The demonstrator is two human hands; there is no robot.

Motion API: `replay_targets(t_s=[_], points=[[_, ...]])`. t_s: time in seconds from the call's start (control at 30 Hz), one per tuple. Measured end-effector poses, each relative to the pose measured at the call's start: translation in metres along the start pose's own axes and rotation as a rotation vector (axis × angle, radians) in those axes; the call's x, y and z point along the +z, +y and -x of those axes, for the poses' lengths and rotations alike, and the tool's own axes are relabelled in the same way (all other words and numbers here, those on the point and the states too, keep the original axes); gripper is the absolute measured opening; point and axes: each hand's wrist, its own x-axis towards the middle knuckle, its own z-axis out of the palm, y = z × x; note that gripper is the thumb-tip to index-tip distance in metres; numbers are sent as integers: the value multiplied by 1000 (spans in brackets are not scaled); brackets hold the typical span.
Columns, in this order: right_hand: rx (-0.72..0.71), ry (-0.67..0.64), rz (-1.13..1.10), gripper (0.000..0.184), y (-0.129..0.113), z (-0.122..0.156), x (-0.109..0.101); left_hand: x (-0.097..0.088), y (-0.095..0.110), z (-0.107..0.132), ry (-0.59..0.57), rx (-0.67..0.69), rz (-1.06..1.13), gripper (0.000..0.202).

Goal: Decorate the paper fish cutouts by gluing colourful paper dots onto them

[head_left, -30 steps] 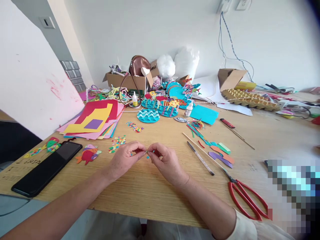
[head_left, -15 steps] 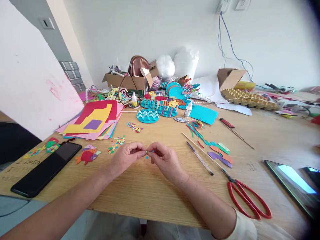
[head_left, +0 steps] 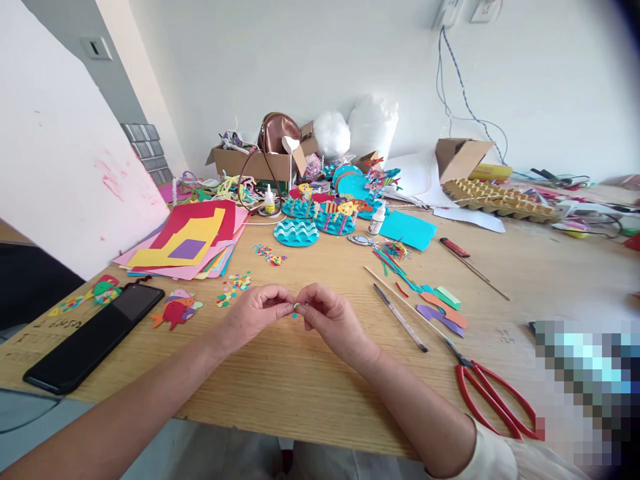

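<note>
We see the bare left hand [head_left: 259,312] and bare right hand [head_left: 334,321] meeting, thumbs and fingers pinched on a tiny pale-greenish piece [head_left: 297,305] above the light-brown wooden table [head_left: 273,387]; small round multicoloured dots [head_left: 234,288] lie beside the left.

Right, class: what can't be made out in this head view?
In the head view:
Pinched piece: too small, partly covered by left hand and right hand.
Lower-right item: masked by pixelation.
Rightmost white bottle: label print too small.
Cardboard box: lower contents hidden behind its front wall.
</note>
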Motion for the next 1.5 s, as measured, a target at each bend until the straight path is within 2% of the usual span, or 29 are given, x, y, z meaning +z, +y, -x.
replay_targets(t_s=[0.17,0.33,0.43,0.6,0.8,1.07,1.17,1.27,1.37,1.5], points=[[-41,3,69,3,1,0,-1,-1,-3,-5,-26,39,-80,14],[-72,15,118,4,2,-1,-3,-1,-8,-8,10,108,-285,13],[-102,30,192,4,2,0,-5,0,-7,-8,41,137,-331,11],[-138,44,341,6,-1,0,-7,2,-6,-7,73,146,-332,11],[-130,47,407,8,-7,0,-6,2,-9,-7,67,87,-211,11],[-28,76,349,6,-6,-6,-16,0,-8,-9,74,27,-172,11],[42,71,212,2,-4,-9,-22,-1,-8,-8,59,32,-154,12],[102,4,-8,7,-2,-10,-25,1,-7,-7,42,31,-119,13],[98,-40,-125,10,-2,-9,-24,6,-5,-8,23,8,-40,16],[47,-55,-111,8,-2,-6,-19,11,-1,-8,36,-25,38,14]])
